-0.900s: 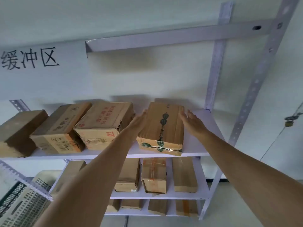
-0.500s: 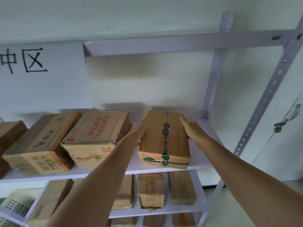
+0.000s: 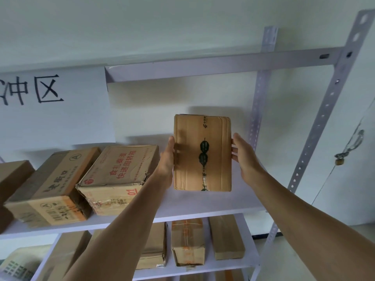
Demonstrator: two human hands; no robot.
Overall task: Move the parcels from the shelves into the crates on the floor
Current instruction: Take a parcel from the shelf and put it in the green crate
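I hold a flat brown cardboard parcel (image 3: pixel 203 153) with green-printed tape in the air above the top shelf board (image 3: pixel 203 205), its broad face tipped towards me. My left hand (image 3: pixel 166 159) grips its left side. On the right side is my right hand (image 3: pixel 243 157), thumb on the front edge and fingers behind. A corner of a pale slatted crate (image 3: pixel 18 264) shows at the lower left.
Three larger boxes stand on the top shelf to the left, the nearest with red print (image 3: pixel 117 175). Several parcels lie on the lower shelf (image 3: pixel 186 242). Perforated shelf posts (image 3: pixel 316 138) rise on the right, and a crossbar (image 3: pixel 203 65) runs overhead.
The parcel has risen off the shelf board and tipped up, so that its broad face now points at me. Both hands stayed on its sides.
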